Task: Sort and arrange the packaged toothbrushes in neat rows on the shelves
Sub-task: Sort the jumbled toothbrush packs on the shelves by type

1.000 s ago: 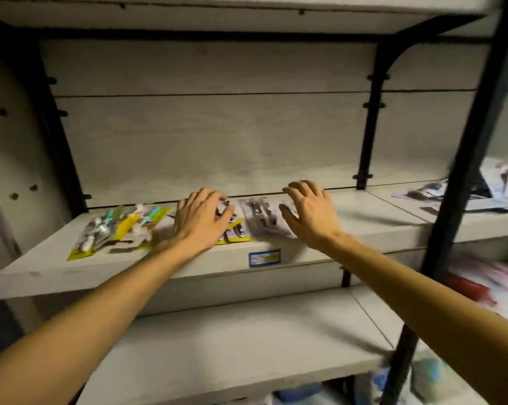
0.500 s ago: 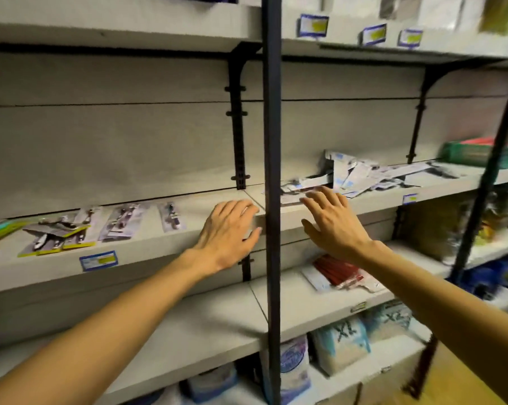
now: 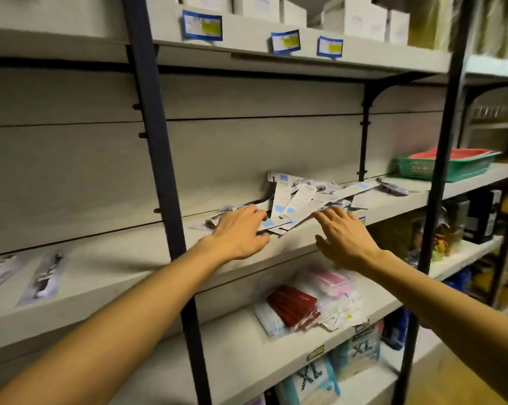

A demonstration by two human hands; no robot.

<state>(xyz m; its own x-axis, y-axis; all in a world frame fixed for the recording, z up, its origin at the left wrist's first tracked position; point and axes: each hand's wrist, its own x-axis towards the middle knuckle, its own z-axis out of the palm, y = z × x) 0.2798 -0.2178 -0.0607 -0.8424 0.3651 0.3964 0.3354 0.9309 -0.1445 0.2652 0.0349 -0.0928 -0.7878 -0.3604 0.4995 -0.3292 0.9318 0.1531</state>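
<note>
Both hands reach to a loose pile of toothbrush packs [image 3: 302, 197] on the middle shelf [image 3: 393, 200]. The left hand [image 3: 241, 233] rests flat on packs at the pile's near edge; the right hand [image 3: 345, 235], fingers spread, touches the pile's front.

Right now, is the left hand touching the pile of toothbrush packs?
Touching: the head view shows the left hand lying on the near packs of the toothbrush pile, fingers spread over them.

We see a grey middle shelf [image 3: 393, 201], a loose heap of packaged toothbrushes [image 3: 299, 197] on it, two flat packs [image 3: 46, 276] at its left end, green basket [image 3: 440, 166] far right.
</note>
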